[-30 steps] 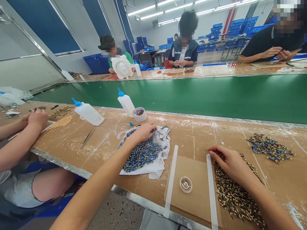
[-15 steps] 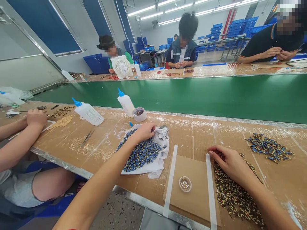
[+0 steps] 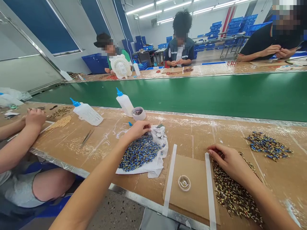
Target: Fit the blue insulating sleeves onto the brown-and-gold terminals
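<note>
My left hand (image 3: pixel 139 129) is over the far edge of a pile of small blue and yellow pieces (image 3: pixel 141 153), beside the crumpled part of the white cloth (image 3: pixel 155 172) beneath them. Its fingers are drawn together; whatever they grip is too small to make out. At the upper end of the right tape strip, my right hand (image 3: pixel 224 156) has thumb and forefinger pinched, with any small thing between them hidden. Under that wrist spreads a heap of dark and yellow curved pieces (image 3: pixel 232 191). Between my hands, a clear cup (image 3: pixel 184 183) with a thin stick stands on a cardboard sheet (image 3: pixel 189 204).
A smaller pile of blue, yellow and dark pieces (image 3: pixel 268 145) lies far right. Two white bottles (image 3: pixel 87 114) with blue nozzles and a tape roll (image 3: pixel 138 113) stand beyond my left hand. Tweezers (image 3: pixel 87 138) lie left. A green belt (image 3: pixel 182 95) separates me from several co-workers.
My left hand has shifted slightly left and away from me over the blue pile, its fingers still together. My right hand stays nearly in place. The whole view has moved a little.
</note>
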Demonstrator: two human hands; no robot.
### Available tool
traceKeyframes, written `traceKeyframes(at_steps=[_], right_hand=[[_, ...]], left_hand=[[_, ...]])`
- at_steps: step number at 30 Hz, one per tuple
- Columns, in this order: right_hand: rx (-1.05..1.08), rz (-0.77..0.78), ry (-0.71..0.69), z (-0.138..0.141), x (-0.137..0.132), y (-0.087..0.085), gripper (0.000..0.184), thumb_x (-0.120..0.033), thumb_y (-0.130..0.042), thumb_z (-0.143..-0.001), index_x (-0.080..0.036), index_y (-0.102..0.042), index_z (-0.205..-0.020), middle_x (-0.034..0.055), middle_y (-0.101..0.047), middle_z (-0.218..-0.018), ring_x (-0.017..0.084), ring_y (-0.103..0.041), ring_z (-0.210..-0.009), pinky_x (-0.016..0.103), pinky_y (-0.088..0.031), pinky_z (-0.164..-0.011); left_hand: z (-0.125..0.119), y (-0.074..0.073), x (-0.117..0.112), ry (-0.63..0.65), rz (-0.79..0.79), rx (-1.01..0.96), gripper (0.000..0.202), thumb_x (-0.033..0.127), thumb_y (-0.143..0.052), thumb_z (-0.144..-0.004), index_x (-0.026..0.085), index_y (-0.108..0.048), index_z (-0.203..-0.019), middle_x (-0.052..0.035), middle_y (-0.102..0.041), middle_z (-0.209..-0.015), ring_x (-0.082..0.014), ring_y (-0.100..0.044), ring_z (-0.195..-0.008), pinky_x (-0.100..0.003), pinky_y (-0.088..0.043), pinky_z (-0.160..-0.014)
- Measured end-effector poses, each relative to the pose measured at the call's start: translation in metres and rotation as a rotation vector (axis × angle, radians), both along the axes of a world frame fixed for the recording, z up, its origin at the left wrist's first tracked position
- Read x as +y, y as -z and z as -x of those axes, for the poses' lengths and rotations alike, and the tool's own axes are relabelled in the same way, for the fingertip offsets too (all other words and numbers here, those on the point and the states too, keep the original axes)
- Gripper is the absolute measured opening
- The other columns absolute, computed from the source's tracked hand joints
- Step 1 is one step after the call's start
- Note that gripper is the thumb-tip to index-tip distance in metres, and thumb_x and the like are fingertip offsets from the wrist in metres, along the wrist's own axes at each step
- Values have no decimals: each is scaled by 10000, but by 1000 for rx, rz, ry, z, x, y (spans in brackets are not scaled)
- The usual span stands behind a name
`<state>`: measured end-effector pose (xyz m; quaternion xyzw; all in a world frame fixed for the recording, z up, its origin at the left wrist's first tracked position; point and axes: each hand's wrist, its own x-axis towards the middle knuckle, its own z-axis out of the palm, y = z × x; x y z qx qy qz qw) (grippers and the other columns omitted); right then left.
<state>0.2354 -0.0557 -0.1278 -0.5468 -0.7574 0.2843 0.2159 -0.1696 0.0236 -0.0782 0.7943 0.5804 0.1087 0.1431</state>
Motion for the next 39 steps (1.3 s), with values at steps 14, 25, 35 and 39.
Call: traceKeyframes(at_steps=[14, 25, 35, 39], right_hand=[[45, -16, 20, -4, 3, 11, 253, -400, -470, -910, -225, -642, -969, 41, -716, -903, 220, -651, -802, 334, -482, -701], [-53, -155, -349, 126, 46, -66, 332, -276, -503, -907, -259, -546, -1236, 77, -606, -1124, 194, -636, -905, 330, -495, -815], [-139, -127, -358, 221, 80, -31, 496, -167, -684, -710, -166, -580, -1194, 130, -561, -1117, 280, -546, -1058, 396, -415, -927], [-84, -131, -348, 205, 77, -37, 466, -135, -604, -733, -169, -558, -1195, 118, -582, -1118, 244, -560, -1043, 353, -435, -903]], left_hand=[[20, -14, -13, 14, 9, -46, 373, 291, -586, -840, 167, -610, -1192, -95, -647, -1168, -231, -579, -1037, -348, -452, -885], [17, -4, 10, 89, 94, 80, 690, 166, -695, -714, 249, -470, -1361, -69, -568, -1309, -302, -486, -1204, -416, -365, -1022], [37, 4, 13, 17, 152, 73, 282, 280, -573, -906, 141, -586, -1151, -101, -592, -1192, -241, -561, -1108, -463, -452, -958], [34, 5, 17, 24, 204, 30, 286, 318, -560, -919, 139, -582, -1142, -95, -594, -1162, -216, -595, -1023, -429, -509, -879]])
